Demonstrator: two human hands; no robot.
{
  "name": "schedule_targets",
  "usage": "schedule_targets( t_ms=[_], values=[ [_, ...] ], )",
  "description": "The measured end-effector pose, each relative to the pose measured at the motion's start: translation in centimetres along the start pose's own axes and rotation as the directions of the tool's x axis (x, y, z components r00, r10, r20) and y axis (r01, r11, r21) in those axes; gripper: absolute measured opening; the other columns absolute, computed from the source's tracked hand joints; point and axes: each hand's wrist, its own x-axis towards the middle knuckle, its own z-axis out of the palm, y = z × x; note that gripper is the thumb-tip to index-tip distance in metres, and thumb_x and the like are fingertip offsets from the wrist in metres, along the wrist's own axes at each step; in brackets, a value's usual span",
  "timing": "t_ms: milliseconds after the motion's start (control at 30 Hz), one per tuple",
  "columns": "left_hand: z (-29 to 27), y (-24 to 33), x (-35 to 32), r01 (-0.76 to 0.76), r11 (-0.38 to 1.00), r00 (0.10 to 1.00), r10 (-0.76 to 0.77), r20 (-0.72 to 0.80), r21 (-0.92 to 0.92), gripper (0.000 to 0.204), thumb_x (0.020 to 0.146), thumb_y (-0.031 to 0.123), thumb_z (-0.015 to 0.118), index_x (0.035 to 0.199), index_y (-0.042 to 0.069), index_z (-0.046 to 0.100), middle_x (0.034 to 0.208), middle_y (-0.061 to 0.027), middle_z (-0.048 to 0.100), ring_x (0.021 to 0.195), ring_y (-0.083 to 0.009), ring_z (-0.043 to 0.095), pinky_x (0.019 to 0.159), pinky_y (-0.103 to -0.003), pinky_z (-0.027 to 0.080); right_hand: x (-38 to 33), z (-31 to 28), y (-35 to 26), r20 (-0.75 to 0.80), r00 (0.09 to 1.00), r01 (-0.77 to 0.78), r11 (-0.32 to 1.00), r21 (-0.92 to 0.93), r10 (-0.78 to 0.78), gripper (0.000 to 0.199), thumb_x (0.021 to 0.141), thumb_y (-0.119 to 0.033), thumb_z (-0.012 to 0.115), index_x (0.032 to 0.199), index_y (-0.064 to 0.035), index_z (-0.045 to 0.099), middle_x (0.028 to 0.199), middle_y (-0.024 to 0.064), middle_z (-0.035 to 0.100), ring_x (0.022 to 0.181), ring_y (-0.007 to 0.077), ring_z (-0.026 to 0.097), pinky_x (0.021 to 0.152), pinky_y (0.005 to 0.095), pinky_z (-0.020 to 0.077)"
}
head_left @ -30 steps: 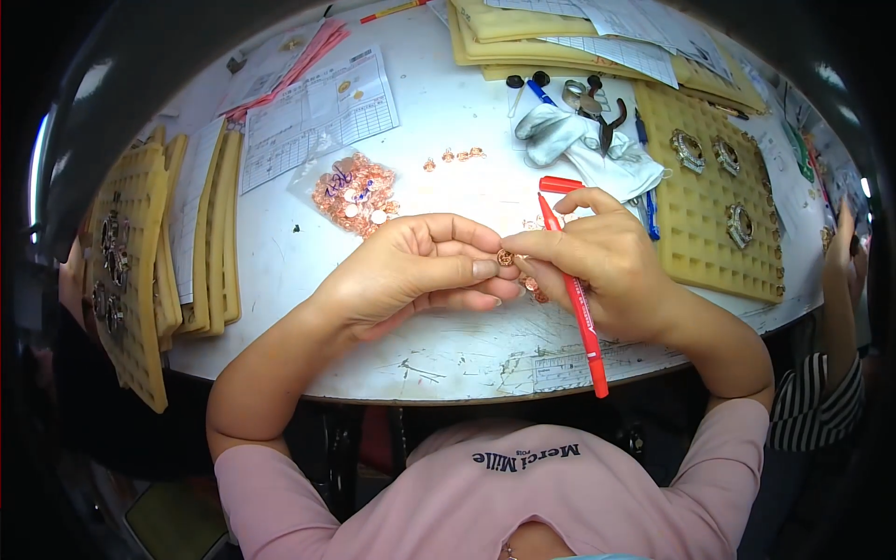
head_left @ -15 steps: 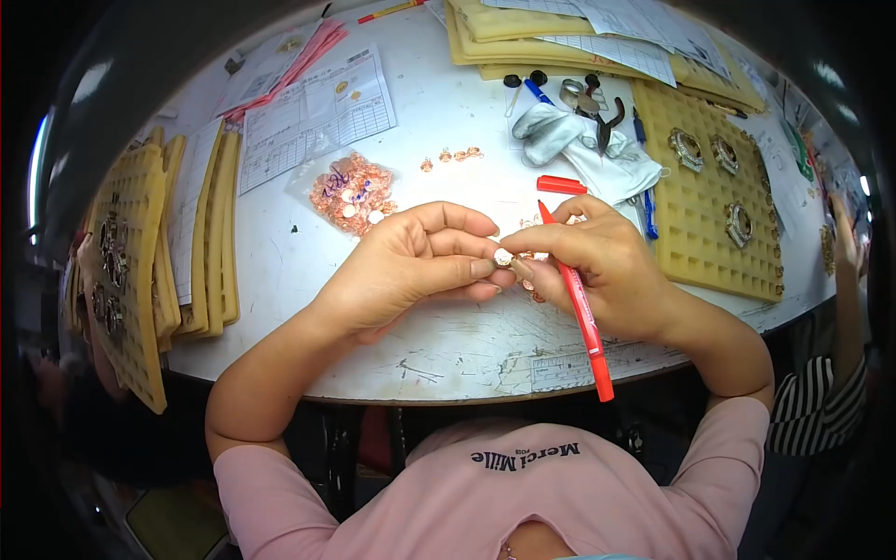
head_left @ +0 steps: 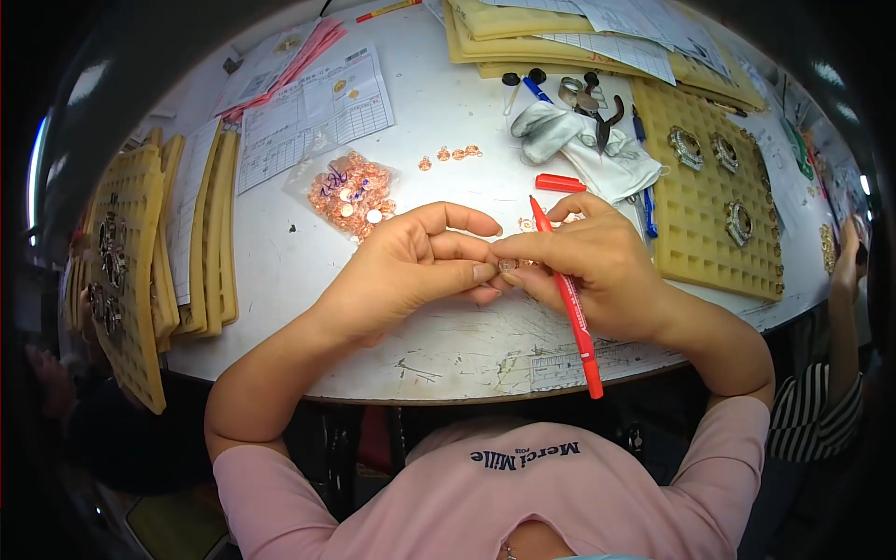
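My left hand (head_left: 411, 266) and my right hand (head_left: 593, 266) meet over the white table (head_left: 439, 345), fingertips touching. Between them they pinch a small copper-coloured ring (head_left: 509, 266). My right hand also holds an uncapped red marker pen (head_left: 567, 299), tip pointing away from me. Its red cap (head_left: 560, 183) lies on the table just beyond my right hand. A clear bag of small copper rings (head_left: 350, 191) lies beyond my left hand. A few loose copper rings (head_left: 450, 155) lie further back.
Yellow foam grid trays stand stacked at left (head_left: 131, 271), at right (head_left: 714, 187) with metal rings in them, and at the back (head_left: 523, 28). Printed paper sheets (head_left: 313, 107), a white cloth (head_left: 579, 149) and pliers (head_left: 602, 112) lie on the table. Another person's arm (head_left: 845, 280) is at right.
My hands have stayed together over the table, turning the small ring slightly between the fingertips. The marker has tilted a little with my right hand.
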Motion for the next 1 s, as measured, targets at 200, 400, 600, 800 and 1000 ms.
schedule_targets(
  t_ms=[200, 400, 600, 800, 1000],
  values=[
    [0.1, 0.0, 0.0, -0.015, 0.999, 1.000, 0.015, -0.007, -0.036, 0.037, 0.096, 0.006, 0.062, 0.129, -0.004, 0.048, 0.112, -0.0160, 0.069, 0.101, -0.0195, 0.069, 0.088, -0.029, 0.057, 0.0, -0.5, 0.2, -0.002, 1.000, -0.004, 1.000, -0.028, 0.004, 0.023, 0.080, -0.024, 0.079, 0.097, -0.0123, 0.068, 0.062, 0.0027, 0.066, 0.057, 0.0200, 0.061, 0.079, 0.0382, 0.0479],
    [0.0, -0.1, -0.1, -0.025, 0.999, 1.000, 0.025, 0.000, -0.029, 0.036, 0.096, 0.006, 0.063, 0.129, -0.002, 0.050, 0.111, -0.0141, 0.070, 0.100, -0.0177, 0.069, 0.088, -0.028, 0.056, -0.1, -0.2, 0.3, -0.028, 0.999, -0.025, 1.000, -0.009, 0.025, 0.022, 0.080, -0.027, 0.079, 0.091, -0.0124, 0.067, 0.058, 0.0018, 0.063, 0.055, 0.0203, 0.059, 0.077, 0.0369, 0.0474],
    [0.1, 0.1, 0.0, -0.012, 1.000, 1.000, 0.012, -0.025, -0.025, 0.036, 0.095, 0.002, 0.062, 0.128, -0.001, 0.049, 0.110, -0.0152, 0.070, 0.098, -0.0216, 0.070, 0.087, -0.031, 0.057, 0.0, -0.1, 0.3, -0.054, 0.998, -0.023, 0.999, -0.023, 0.021, 0.023, 0.079, -0.028, 0.081, 0.089, -0.0123, 0.067, 0.057, 0.0018, 0.063, 0.053, 0.0198, 0.059, 0.076, 0.0364, 0.0477],
    [-1.7, 1.5, -0.4, -0.305, 0.761, 0.867, 0.471, -0.165, 0.572, 0.028, 0.095, 0.002, 0.061, 0.122, -0.005, 0.057, 0.110, -0.0123, 0.070, 0.094, -0.0122, 0.067, 0.075, -0.024, 0.055, 0.1, -1.1, 0.0, 0.023, 0.999, -0.043, 0.993, -0.108, 0.045, 0.021, 0.080, -0.024, 0.079, 0.089, -0.0104, 0.065, 0.056, 0.0058, 0.062, 0.054, 0.0245, 0.061, 0.081, 0.0387, 0.0482],
    [-4.0, 3.3, -1.2, -0.001, 0.288, 0.859, 0.490, -0.147, 0.958, 0.019, 0.084, 0.007, 0.073, 0.100, -0.003, 0.071, 0.103, -0.0098, 0.065, 0.087, -0.0171, 0.061, 0.076, -0.028, 0.050, 0.2, -2.9, -0.5, 0.123, 0.981, -0.120, 0.965, -0.235, 0.152, 0.019, 0.081, -0.016, 0.077, 0.093, -0.0064, 0.065, 0.058, 0.0117, 0.063, 0.056, 0.0290, 0.061, 0.084, 0.0416, 0.0462]
  ],
)
